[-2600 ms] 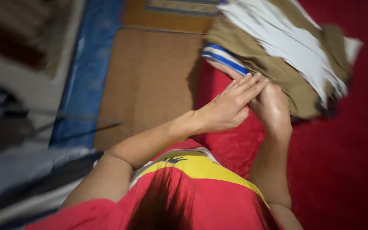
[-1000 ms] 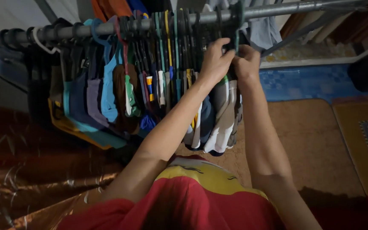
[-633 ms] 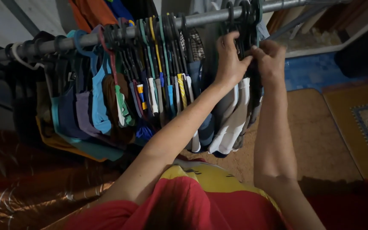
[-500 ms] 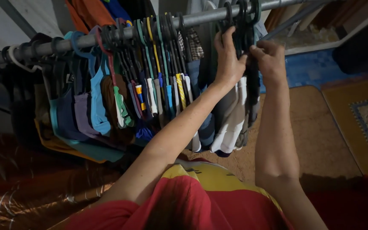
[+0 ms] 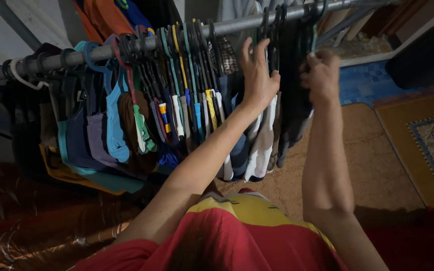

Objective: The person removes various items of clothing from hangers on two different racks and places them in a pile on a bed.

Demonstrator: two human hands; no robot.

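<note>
Grey metal rail (image 5: 237, 22), packed hangers.
Left hand (image 5: 257, 75) open, fingers spread on hangers (image 5: 269, 30); right hand (image 5: 321, 75) fisted around dark garment (image 5: 292, 100) near rail's right end.

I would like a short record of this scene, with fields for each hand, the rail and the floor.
left hand: left hand open, fingers spread, pressing against hung clothes beside the dark hangers
right hand: right hand closed on a dark garment hanging from the rail
rail: grey metal rail, crowded with hangers and clothes; teal top further left
floor: brown mat, patterned rug to its right
</note>
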